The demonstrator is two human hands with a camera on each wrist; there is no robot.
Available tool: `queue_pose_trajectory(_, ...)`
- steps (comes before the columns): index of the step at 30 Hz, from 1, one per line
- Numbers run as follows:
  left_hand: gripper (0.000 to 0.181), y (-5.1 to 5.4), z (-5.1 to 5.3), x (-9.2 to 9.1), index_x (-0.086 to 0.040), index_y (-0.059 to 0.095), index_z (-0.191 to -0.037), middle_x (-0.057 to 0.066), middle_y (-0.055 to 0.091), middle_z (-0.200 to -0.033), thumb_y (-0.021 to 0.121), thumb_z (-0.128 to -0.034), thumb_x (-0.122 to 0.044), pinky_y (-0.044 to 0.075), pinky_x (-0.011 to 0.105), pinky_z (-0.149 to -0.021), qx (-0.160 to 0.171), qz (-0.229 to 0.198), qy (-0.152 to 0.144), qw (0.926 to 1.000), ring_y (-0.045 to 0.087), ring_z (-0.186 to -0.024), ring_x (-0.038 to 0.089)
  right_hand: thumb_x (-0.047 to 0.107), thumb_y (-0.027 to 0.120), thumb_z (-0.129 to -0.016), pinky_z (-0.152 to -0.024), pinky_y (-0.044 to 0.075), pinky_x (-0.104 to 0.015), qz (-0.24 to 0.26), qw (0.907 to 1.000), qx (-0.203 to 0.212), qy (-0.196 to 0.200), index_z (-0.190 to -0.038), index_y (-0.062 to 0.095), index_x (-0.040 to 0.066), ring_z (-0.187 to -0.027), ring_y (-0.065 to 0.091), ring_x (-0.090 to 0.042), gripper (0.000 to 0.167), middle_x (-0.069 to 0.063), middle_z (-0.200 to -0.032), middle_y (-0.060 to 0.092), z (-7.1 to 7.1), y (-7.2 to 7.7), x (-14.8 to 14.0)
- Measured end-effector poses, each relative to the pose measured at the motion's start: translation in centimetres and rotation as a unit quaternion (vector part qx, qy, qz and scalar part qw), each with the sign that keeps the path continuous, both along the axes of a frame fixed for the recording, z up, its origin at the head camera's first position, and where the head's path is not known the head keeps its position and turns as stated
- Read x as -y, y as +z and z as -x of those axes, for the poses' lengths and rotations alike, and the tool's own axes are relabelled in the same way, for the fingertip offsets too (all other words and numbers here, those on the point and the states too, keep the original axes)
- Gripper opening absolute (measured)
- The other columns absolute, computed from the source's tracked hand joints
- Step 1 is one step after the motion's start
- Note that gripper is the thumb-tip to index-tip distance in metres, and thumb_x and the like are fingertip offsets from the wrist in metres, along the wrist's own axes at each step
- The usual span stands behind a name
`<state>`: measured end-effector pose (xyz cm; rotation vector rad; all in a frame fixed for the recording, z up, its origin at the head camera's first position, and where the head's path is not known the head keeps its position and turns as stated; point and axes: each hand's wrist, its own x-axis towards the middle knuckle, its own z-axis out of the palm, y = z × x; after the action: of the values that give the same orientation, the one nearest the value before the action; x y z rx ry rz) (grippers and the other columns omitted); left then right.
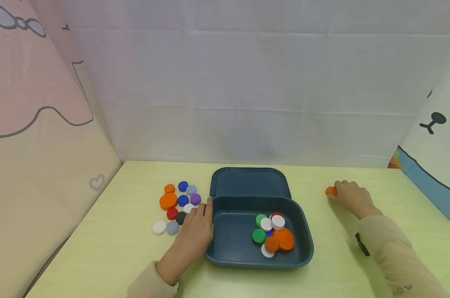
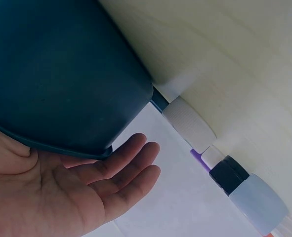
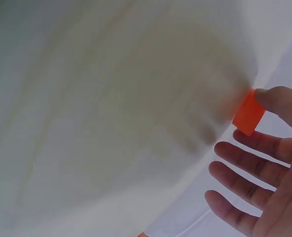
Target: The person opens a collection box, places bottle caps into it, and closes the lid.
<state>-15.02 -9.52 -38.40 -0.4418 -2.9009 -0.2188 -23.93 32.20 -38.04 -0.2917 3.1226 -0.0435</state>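
My left hand (image 1: 197,227) lies along the left rim of a dark blue box (image 1: 226,264), its fingers fairly straight. In the left wrist view, the other fingers (image 2: 136,182) extend past the box wall (image 2: 76,74), holding nothing. Far to the right, my right hand (image 1: 353,198) pinches an orange bottle cap (image 1: 331,191) between thumb and index finger. In the right wrist view, that orange cap (image 3: 249,113) is at or just above the table; the remaining fingers are spread. Inside the box, several green, white, red, blue and orange caps (image 1: 283,239) lie heaped to the right.
Left of the box several loose caps lie on the table, among them a large orange cap (image 1: 168,201), a red cap (image 1: 172,213) and a white cap (image 1: 159,227). The box's lid (image 1: 251,182) lies folded back behind it. A white sheet (image 1: 247,95) hangs at the table's back edge.
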Motion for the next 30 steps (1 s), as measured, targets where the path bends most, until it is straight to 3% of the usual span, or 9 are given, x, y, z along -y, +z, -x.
queue_pose_trajectory(7,0.057,0.0,0.0,0.0,0.003,0.035,-0.136,0.019,0.052,-0.119,0.057,-0.0884,-0.019,0.048,0.039,-0.086,0.006,-0.001,0.001,1.0,0.053,-0.097,0.03,0.026,0.06,-0.085,-0.052,0.039,-0.038,0.011,0.9999,-0.012,0.0,-0.092,0.054,-0.005,-0.067,0.048,-0.028,0.033,-0.013,-0.077,0.053,-0.3,0.7,0.4)
queue_pose_trajectory(16,0.058,0.0,0.0,0.0,0.003,0.035,-0.136,0.019,0.052,-0.119,0.058,-0.0878,-0.019,0.048,0.039,-0.086,0.006,-0.002,-0.001,1.0,0.052,-0.096,0.029,0.025,0.064,-0.081,-0.051,0.041,-0.038,0.001,0.9972,-0.067,0.033,-0.093,0.056,-0.003,-0.068,0.05,-0.027,0.031,-0.013,-0.079,0.057,-1.6,2.2,2.2)
queue_pose_trajectory(30,0.059,0.0,0.1,0.0,0.003,0.034,-0.136,0.019,0.052,-0.12,0.058,-0.0876,-0.02,0.048,0.038,-0.087,0.013,0.001,0.004,0.9999,0.052,-0.098,0.029,0.024,0.072,-0.074,-0.05,0.036,-0.032,-0.012,0.9773,-0.183,0.105,-0.085,0.057,0.004,-0.066,0.046,-0.023,0.027,-0.008,-0.077,0.055,-4.0,4.3,7.5)
